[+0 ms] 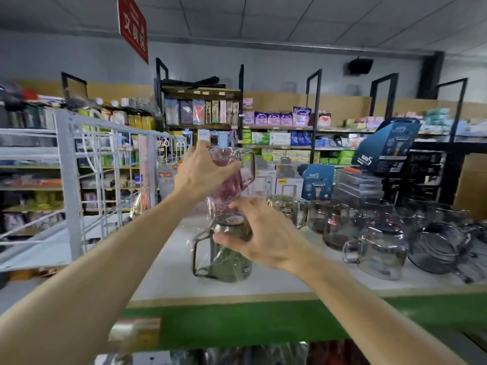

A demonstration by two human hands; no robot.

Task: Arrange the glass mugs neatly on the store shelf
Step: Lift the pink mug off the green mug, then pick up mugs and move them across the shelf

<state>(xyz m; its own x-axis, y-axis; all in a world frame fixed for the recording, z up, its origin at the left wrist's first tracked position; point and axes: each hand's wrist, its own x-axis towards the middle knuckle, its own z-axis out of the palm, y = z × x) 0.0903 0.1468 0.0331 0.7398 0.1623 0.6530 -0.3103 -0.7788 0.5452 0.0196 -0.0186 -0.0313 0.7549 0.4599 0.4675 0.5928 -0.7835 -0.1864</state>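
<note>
- The left hand [200,175] is wrapped around a pink glass mug [232,177] in clear plastic film, holding it raised above the store shelf [168,275] with its handle pointing right.
- The right hand [261,238] grips the top of a green-tinted glass mug [226,262], also film-wrapped, with fingers [226,239] curled over its rim and the thumb near the bottom of the pink mug.
- The green mug stands upright on the white shelf top, handle to the left, directly beneath the pink one; whether the two mugs touch cannot be told.
- To the right, a group of smoky grey glass mugs [379,251] sits on the same shelf, crowded close together, handles facing various ways.
- A green front strip [263,322] runs along the shelf edge.
- A white wire rack [105,164] stands at the left end of the shelf.
</note>
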